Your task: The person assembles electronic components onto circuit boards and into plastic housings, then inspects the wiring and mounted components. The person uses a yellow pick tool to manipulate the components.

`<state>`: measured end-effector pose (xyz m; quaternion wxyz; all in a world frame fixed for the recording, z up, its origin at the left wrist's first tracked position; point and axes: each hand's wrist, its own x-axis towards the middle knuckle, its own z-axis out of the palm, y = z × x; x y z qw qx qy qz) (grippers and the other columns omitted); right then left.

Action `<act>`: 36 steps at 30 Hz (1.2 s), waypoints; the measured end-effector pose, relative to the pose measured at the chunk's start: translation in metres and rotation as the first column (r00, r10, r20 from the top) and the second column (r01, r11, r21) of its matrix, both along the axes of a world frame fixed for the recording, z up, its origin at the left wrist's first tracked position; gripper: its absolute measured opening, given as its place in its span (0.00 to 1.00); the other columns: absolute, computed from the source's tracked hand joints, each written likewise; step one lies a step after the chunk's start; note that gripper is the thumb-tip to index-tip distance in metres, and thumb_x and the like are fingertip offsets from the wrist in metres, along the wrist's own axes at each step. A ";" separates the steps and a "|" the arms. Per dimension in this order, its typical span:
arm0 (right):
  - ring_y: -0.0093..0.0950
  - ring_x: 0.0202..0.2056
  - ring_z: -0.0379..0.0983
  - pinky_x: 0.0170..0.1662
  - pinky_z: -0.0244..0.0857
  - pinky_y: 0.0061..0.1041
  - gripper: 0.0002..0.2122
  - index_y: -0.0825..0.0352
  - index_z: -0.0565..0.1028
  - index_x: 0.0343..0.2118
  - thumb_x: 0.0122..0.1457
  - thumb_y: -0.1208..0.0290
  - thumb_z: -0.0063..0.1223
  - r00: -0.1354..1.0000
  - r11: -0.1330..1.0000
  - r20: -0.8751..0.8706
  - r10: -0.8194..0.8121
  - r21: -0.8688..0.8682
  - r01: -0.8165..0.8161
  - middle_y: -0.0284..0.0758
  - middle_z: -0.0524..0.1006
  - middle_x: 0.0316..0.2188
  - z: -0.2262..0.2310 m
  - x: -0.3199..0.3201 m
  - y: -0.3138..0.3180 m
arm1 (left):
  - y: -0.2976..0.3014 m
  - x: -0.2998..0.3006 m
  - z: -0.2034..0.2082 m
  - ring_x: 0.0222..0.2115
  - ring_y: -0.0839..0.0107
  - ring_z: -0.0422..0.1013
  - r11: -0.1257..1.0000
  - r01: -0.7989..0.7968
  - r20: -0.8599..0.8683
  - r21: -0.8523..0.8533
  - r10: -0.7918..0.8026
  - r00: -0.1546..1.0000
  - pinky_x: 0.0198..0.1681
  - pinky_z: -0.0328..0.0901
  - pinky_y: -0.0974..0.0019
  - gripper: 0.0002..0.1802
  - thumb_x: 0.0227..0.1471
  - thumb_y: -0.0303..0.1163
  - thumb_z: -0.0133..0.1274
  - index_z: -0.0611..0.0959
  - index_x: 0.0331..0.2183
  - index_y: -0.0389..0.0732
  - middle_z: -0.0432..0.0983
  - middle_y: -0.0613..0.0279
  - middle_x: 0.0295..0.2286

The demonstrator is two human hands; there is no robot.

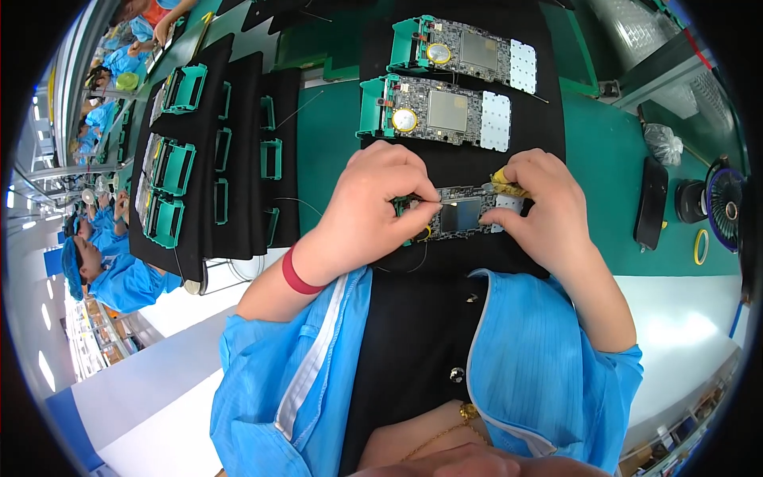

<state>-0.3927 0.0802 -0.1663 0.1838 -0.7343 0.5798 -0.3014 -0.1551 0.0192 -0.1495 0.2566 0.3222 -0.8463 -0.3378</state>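
A circuit board (461, 220) with a dark square part in its middle lies before me, partly hidden by both hands. Over its left end my left hand (381, 199) is pinched, thumb against forefinger. A thin pale strip (461, 202) runs from those fingertips across the board; its kind is unclear. Above the board's right end, my right hand (544, 203) has its fingers curled around a crumpled-looking yellow piece (509, 184), perhaps tape. The right thumb reaches down beside the board's white end. Part of a green holder shows under my left fingers.
Two similar boards with green holders (435, 113) (477, 52) lie beyond my hands on a black mat (548, 119). Black trays with green frames (179, 163) stand at left. At right are a black phone-like slab (652, 203), a small fan (725, 205) and a yellow tape ring (701, 246). Other people sit far left.
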 end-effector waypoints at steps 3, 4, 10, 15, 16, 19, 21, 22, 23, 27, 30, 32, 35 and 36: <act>0.35 0.37 0.72 0.38 0.68 0.32 0.19 0.66 0.75 0.32 0.34 0.74 0.72 0.999 1.000 0.042 -0.030 -0.004 0.030 0.33 0.74 0.35 0.000 0.004 0.004 | 0.010 -0.003 -0.006 0.30 0.66 0.70 0.979 -0.095 0.027 -0.181 0.101 0.994 0.34 0.58 0.62 0.11 0.31 0.23 0.63 0.79 0.20 0.47 0.75 0.70 0.25; 0.35 0.37 0.72 0.38 0.68 0.32 0.19 0.66 0.75 0.32 0.34 0.74 0.72 0.999 1.000 0.043 -0.029 -0.002 0.029 0.33 0.74 0.35 -0.001 0.004 0.006 | 0.013 -0.004 -0.008 0.30 0.66 0.70 0.979 -0.096 0.028 -0.179 0.102 0.994 0.34 0.58 0.62 0.11 0.31 0.23 0.63 0.79 0.20 0.47 0.75 0.70 0.25; 0.35 0.38 0.73 0.38 0.69 0.31 0.20 0.65 0.74 0.33 0.34 0.76 0.71 0.997 0.999 0.076 -0.034 -0.024 0.035 0.34 0.73 0.36 -0.006 0.005 0.011 | 0.020 -0.008 -0.016 0.29 0.67 0.70 0.933 -0.134 -0.008 -0.335 0.139 0.990 0.32 0.57 0.63 0.13 0.27 0.21 0.63 0.78 0.19 0.48 0.74 0.73 0.23; 0.36 0.38 0.72 0.38 0.69 0.31 0.20 0.65 0.73 0.34 0.35 0.77 0.71 0.997 0.999 0.078 -0.012 -0.033 0.014 0.34 0.72 0.36 -0.007 0.005 0.011 | 0.018 -0.006 -0.021 0.27 0.68 0.70 0.926 -0.122 -0.062 -0.357 0.107 0.992 0.31 0.56 0.64 0.13 0.27 0.21 0.63 0.78 0.19 0.48 0.75 0.74 0.23; 0.36 0.38 0.72 0.38 0.69 0.31 0.20 0.65 0.73 0.34 0.35 0.77 0.71 0.997 0.999 0.078 -0.013 -0.033 0.015 0.34 0.72 0.36 -0.007 0.005 0.010 | 0.019 -0.006 -0.021 0.27 0.68 0.70 0.926 -0.122 -0.062 -0.357 0.106 0.992 0.31 0.56 0.64 0.13 0.27 0.21 0.63 0.78 0.19 0.48 0.75 0.74 0.23; 0.36 0.38 0.72 0.38 0.68 0.31 0.20 0.65 0.73 0.34 0.35 0.76 0.71 0.998 0.999 0.067 -0.006 -0.041 0.009 0.34 0.72 0.37 -0.007 0.005 0.010 | 0.019 -0.007 -0.019 0.26 0.69 0.70 0.930 -0.136 -0.046 -0.342 0.128 0.991 0.30 0.56 0.64 0.13 0.26 0.21 0.63 0.78 0.18 0.48 0.74 0.74 0.23; 0.36 0.37 0.72 0.38 0.68 0.31 0.20 0.65 0.74 0.34 0.35 0.76 0.71 0.999 0.999 0.049 -0.005 -0.046 0.007 0.33 0.73 0.36 -0.006 0.005 0.010 | 0.020 -0.009 -0.019 0.26 0.69 0.70 0.926 -0.150 -0.057 -0.346 0.139 0.989 0.30 0.56 0.64 0.13 0.26 0.21 0.63 0.78 0.18 0.48 0.74 0.74 0.23; 0.36 0.37 0.72 0.38 0.68 0.31 0.20 0.65 0.74 0.34 0.35 0.76 0.71 0.999 0.999 0.049 -0.005 -0.047 0.007 0.33 0.73 0.36 -0.006 0.005 0.010 | 0.020 -0.008 -0.019 0.26 0.69 0.70 0.926 -0.150 -0.057 -0.346 0.139 0.989 0.30 0.56 0.64 0.13 0.26 0.21 0.63 0.78 0.18 0.48 0.74 0.74 0.23; 0.35 0.37 0.71 0.37 0.67 0.30 0.20 0.64 0.74 0.34 0.35 0.75 0.71 1.000 0.999 0.024 -0.002 -0.046 0.003 0.33 0.73 0.36 -0.005 0.004 0.010 | 0.019 -0.008 -0.019 0.26 0.69 0.70 0.925 -0.145 -0.055 -0.351 0.134 0.989 0.29 0.56 0.64 0.13 0.26 0.21 0.62 0.78 0.18 0.48 0.74 0.74 0.23; 0.34 0.35 0.70 0.36 0.67 0.30 0.19 0.64 0.74 0.33 0.35 0.74 0.71 1.000 0.998 -0.026 0.004 -0.063 -0.006 0.32 0.73 0.35 0.000 0.004 0.010 | 0.018 -0.006 -0.021 0.26 0.68 0.69 0.924 -0.113 -0.054 -0.365 0.100 0.994 0.30 0.55 0.65 0.13 0.26 0.20 0.62 0.77 0.19 0.46 0.75 0.70 0.24; 0.33 0.34 0.70 0.35 0.67 0.29 0.19 0.64 0.76 0.34 0.36 0.74 0.71 1.000 0.995 -0.015 0.026 -0.095 -0.028 0.31 0.73 0.35 0.007 0.003 0.008 | 0.018 -0.007 -0.020 0.26 0.68 0.69 0.921 -0.131 -0.063 -0.367 0.116 0.991 0.29 0.56 0.64 0.13 0.25 0.20 0.62 0.77 0.18 0.48 0.74 0.73 0.23; 0.32 0.34 0.69 0.34 0.67 0.29 0.18 0.63 0.77 0.34 0.36 0.73 0.71 0.998 0.992 -0.038 0.056 -0.111 -0.060 0.31 0.73 0.35 0.014 0.003 0.006 | 0.018 -0.008 -0.019 0.26 0.68 0.69 0.922 -0.133 -0.059 -0.364 0.120 0.991 0.29 0.56 0.64 0.14 0.25 0.20 0.62 0.77 0.18 0.48 0.74 0.73 0.23; 0.30 0.33 0.68 0.33 0.66 0.27 0.18 0.63 0.78 0.35 0.38 0.73 0.69 0.987 0.978 -0.104 0.119 -0.162 -0.135 0.30 0.73 0.35 0.018 0.008 0.003 | 0.018 -0.007 -0.019 0.26 0.68 0.69 0.923 -0.128 -0.050 -0.364 0.118 0.992 0.29 0.56 0.64 0.14 0.25 0.20 0.61 0.76 0.18 0.48 0.73 0.73 0.23; 0.30 0.33 0.68 0.32 0.66 0.26 0.17 0.63 0.78 0.35 0.38 0.73 0.69 0.977 0.964 -0.149 0.151 -0.196 -0.179 0.29 0.73 0.35 0.018 0.010 0.002 | 0.018 -0.007 -0.019 0.26 0.68 0.69 0.923 -0.122 -0.044 -0.366 0.114 0.992 0.29 0.56 0.64 0.14 0.25 0.20 0.61 0.76 0.18 0.48 0.73 0.73 0.23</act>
